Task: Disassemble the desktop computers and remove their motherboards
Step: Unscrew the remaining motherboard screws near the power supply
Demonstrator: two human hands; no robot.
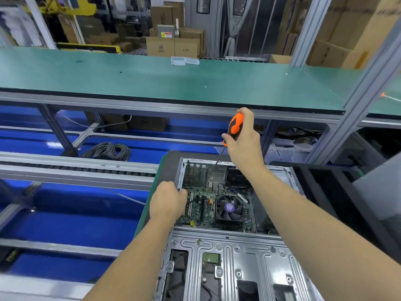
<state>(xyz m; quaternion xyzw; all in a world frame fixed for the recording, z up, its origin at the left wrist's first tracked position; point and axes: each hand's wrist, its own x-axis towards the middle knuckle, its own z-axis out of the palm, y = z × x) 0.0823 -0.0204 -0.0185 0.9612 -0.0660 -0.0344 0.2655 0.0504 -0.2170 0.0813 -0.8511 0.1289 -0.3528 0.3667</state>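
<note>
Looks like the unscrewing stage: right hand (243, 140) grips the screwdriver (234, 127) over the motherboard (204, 205), left hand (168, 200) curls on the case (227, 257) edge, so next it needs the tip seated in a screw.

A factory assembly floor. Long green workbenches (152, 79) stand on aluminium frames (308, 29) beside a roller conveyor (76, 168). Cardboard boxes (173, 45) are stacked behind.

The screwdriver (234, 129) has an orange handle with black grip patches and a dark shank. Inside the bare silver-grey computer case (219, 257) sits a green motherboard (200, 206), its black cooler fan (229, 208) wearing a purple round label. The workbench top (152, 83) is plain teal-green, the floor (54, 227) glossy blue, the stacked cardboard boxes (171, 45) brown.
</note>
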